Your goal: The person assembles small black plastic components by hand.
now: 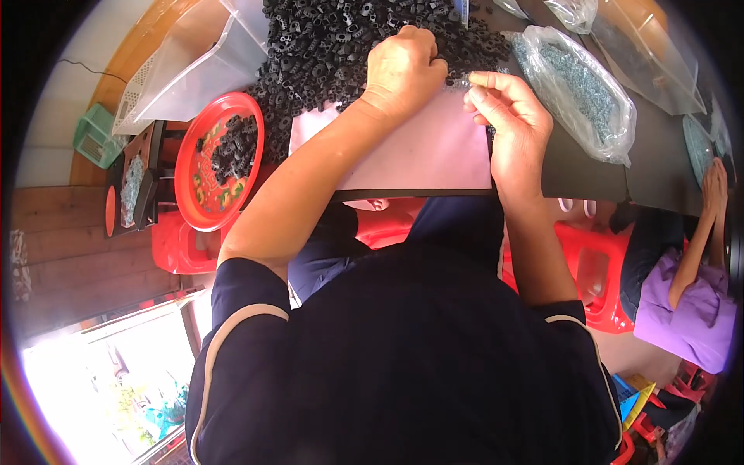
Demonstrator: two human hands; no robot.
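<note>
My left hand (pixel 404 68) is closed, knuckles up, at the near edge of a big heap of small black plastic parts (pixel 325 54). Whatever its fingers hold is hidden beneath it. Just to its right, my right hand (pixel 518 116) is pinched, thumb against index finger. Something tiny and clear shows by those fingertips, too small to name. Under both wrists lies a pink sheet (pixel 418 151) along the table's near edge.
A red round tray (pixel 184 174) with more black parts stands at left. To the right lies an open clear bag (pixel 570 97) of small bluish-grey pieces. Clear plastic bins (pixel 209 66) stand at the far left and far right. A person in purple (pixel 690 318) sits at the right.
</note>
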